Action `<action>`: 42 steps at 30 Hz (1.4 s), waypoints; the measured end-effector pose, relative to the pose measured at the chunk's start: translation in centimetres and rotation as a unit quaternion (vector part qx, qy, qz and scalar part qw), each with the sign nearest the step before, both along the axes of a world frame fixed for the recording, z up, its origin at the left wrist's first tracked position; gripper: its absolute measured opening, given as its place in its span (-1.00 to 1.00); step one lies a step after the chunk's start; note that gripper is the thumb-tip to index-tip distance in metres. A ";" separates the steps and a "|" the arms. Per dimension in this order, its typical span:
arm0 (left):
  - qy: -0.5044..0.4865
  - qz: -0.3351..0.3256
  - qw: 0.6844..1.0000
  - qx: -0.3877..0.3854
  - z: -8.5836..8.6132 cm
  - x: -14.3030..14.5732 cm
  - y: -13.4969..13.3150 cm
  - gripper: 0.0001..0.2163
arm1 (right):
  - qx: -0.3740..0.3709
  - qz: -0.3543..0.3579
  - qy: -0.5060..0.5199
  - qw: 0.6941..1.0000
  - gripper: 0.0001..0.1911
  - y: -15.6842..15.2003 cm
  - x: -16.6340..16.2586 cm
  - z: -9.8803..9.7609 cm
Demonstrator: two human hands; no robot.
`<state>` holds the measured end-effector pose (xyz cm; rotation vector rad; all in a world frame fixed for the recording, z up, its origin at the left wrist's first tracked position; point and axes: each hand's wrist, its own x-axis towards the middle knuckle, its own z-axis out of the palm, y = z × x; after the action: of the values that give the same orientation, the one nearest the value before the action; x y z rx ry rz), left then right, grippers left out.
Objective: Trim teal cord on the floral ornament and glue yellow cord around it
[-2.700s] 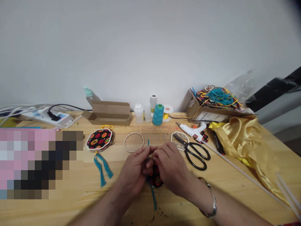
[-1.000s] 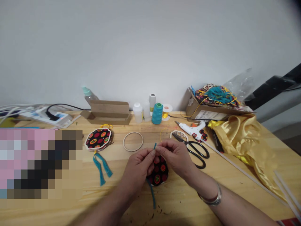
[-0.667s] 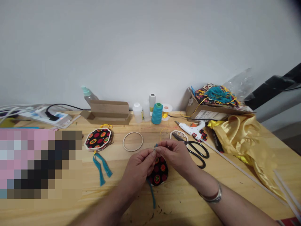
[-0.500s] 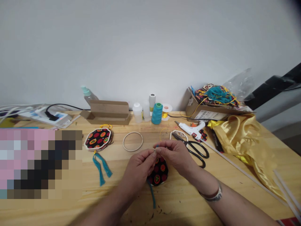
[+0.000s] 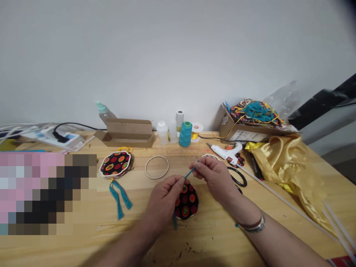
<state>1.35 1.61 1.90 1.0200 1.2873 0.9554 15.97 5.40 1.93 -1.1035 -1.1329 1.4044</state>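
Black floral fabric disc [image 5: 187, 201], teal cord [image 5: 190, 172] pinched taut between left hand [image 5: 164, 198] and right hand [image 5: 215, 176]; right now farther out than before.

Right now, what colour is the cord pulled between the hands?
Teal blue cord, stretched between left hand and right hand; head view.

Both forearms are bare, with no sleeves showing anywhere in view. The left hand [image 5: 164, 198] wears nothing: no ring, no watch, no glove. The right hand [image 5: 215, 176] is likewise ungloved, and just behind it the wrist carries a silver metal bracelet [image 5: 254, 225], a narrow band with a darker reddish strip along its upper edge.
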 end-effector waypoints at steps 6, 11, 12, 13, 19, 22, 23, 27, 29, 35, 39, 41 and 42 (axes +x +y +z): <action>0.047 0.004 0.999 0.025 -0.2 -0.1 0.2 -0.86 | -0.005 0.045 0.141 0.989 -0.80 0.0 0.7 0.7; 0.111 0.106 0.977 0.148 -0.3 -0.3 0.4 -0.85 | 0.045 -0.009 0.169 0.985 -0.81 0.3 1.1 1.6; 0.114 0.146 0.967 0.175 -0.2 -0.4 0.3 -0.80 | 0.063 -0.021 0.161 0.985 -0.82 0.3 1.2 1.7; 0.110 0.175 0.959 0.191 -0.2 -0.5 0.2 -0.79 | 0.082 -0.034 0.151 0.985 -0.83 0.3 1.3 1.8; -0.084 -0.040 0.995 -0.023 -0.4 -0.5 -0.4 -0.75 | 0.177 -0.037 0.053 0.982 -0.89 -0.2 1.0 1.8; -0.226 -0.094 0.962 -0.123 -0.5 -0.3 0.0 -0.69 | 0.216 0.024 -0.015 0.976 -0.89 -0.9 0.8 1.8; -0.259 -0.093 0.951 -0.140 -0.5 -0.3 0.1 -0.68 | 0.232 0.051 -0.043 0.970 -0.89 -1.2 0.8 1.7; -0.340 -0.082 0.926 -0.144 -0.5 -0.3 0.3 -0.75 | 0.302 0.177 -0.205 0.914 -0.89 -2.0 0.9 1.6; -0.347 -0.075 0.926 -0.129 -0.6 -0.3 0.3 -0.80 | 0.315 0.229 -0.273 0.880 -0.89 -2.2 0.9 1.8; -0.301 -0.049 0.942 -0.141 -1.2 -0.5 0.3 -0.83 | 0.262 0.349 -0.354 0.827 -0.87 -2.6 0.5 3.0; -0.283 -0.033 0.947 -0.146 -1.4 -0.6 0.5 -0.81 | 0.227 0.404 -0.380 0.800 -0.88 -2.7 0.2 3.3; -0.288 -0.019 0.945 -0.150 -1.2 -0.6 0.6 -0.83 | 0.213 0.431 -0.393 0.784 -0.88 -2.8 0.0 3.3; -0.294 -0.014 0.943 -0.156 -1.1 -0.5 0.6 -0.85 | 0.205 0.445 -0.400 0.774 -0.88 -2.9 -0.1 3.3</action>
<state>0.81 2.20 0.76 0.4496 0.8773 0.9060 15.88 2.49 5.21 -0.8480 -2.7117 1.1997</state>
